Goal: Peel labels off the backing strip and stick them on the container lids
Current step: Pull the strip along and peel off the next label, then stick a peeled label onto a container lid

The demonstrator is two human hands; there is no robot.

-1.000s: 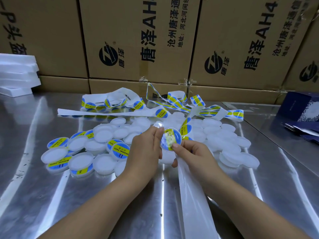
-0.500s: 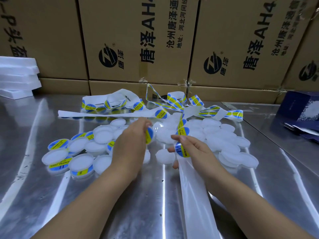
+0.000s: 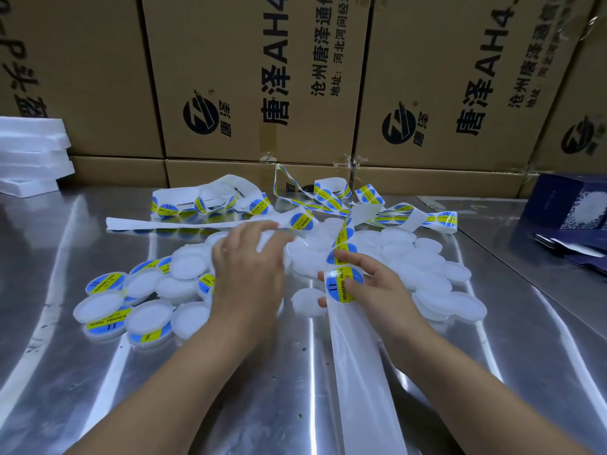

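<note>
Foam sheets (image 3: 31,152), white and stacked, sit at the far left edge of the steel table (image 3: 49,323), against a wall of printed cardboard boxes (image 3: 108,77). Nearer, on the left part of the table, lies a cluster of labelled containers (image 3: 105,282). Their round blue-and-yellow stickers face up or show at the sides, and some lean on one another.

The left hand (image 3: 249,274) reaches past this cluster toward the middle. Its fingers are straight and loosely spread, lying on the pile of bare white lids (image 3: 397,238), and its fingertips are blurred. Behind it a tangle of label strip (image 3: 328,195) loops across the back of the table.

The backing strip (image 3: 358,372) runs from that tangle forward through the right hand (image 3: 381,290) and on to the near edge of the view, its near length plain white. The right hand pinches the strip, with the thumb on top just above one round label (image 3: 341,285) that sits on it and fingertips showing beneath the strip's left edge. More white lids lie to the right of this hand. A dark blue box (image 3: 565,205) stands at the far right.
</note>
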